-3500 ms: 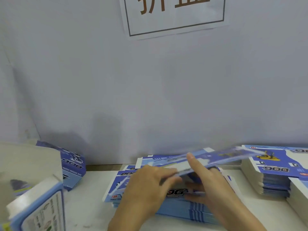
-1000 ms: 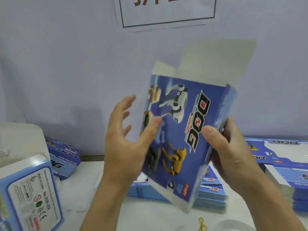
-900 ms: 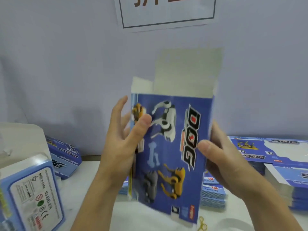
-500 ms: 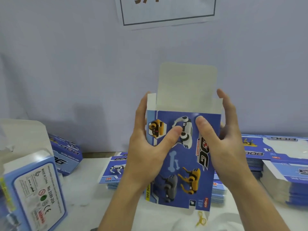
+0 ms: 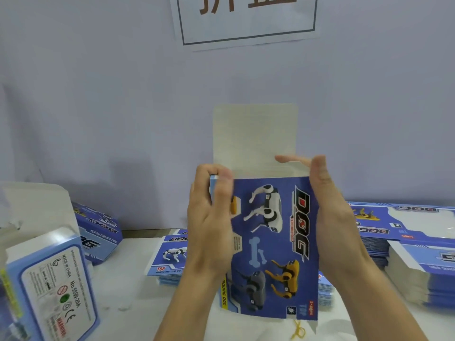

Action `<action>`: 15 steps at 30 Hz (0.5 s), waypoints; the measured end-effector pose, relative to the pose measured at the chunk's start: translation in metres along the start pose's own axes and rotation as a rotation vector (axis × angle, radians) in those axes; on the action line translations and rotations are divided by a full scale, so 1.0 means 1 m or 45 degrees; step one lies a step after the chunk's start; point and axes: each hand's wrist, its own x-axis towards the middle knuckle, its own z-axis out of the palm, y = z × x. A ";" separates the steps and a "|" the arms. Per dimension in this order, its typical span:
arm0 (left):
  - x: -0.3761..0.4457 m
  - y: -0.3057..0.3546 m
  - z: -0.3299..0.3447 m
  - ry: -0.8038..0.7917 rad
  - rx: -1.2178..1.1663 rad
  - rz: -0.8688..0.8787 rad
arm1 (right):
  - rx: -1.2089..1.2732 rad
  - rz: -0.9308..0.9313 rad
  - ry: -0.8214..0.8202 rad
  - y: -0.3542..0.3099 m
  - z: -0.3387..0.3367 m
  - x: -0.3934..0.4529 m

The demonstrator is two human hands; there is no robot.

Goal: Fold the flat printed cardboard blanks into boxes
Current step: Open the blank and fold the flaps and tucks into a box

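the box, opened from a flat blank into a sleeve, is held upright in the air above the counter, printed dog face toward the camera, its plain top flap standing straight up. the left hand grips the left edge, thumb and fingers curled round the upper corner where a small side flap seems to be going in. the right hand cups the right edge, its fingers reaching over the open top, blurred. the step in hand looks like closing the top end: side flaps in first. next, i judge, the tall flap must be bent forward and tucked, with the sleeve kept square. more flat blanks lie stacked on the counter behind.
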 end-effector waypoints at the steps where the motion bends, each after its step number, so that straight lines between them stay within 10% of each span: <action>1: 0.000 0.001 -0.001 0.035 0.002 0.013 | -0.068 -0.021 0.025 -0.002 0.002 0.001; 15: 0.004 0.014 -0.005 0.036 -0.041 -0.005 | 0.056 0.029 0.062 0.001 0.005 0.005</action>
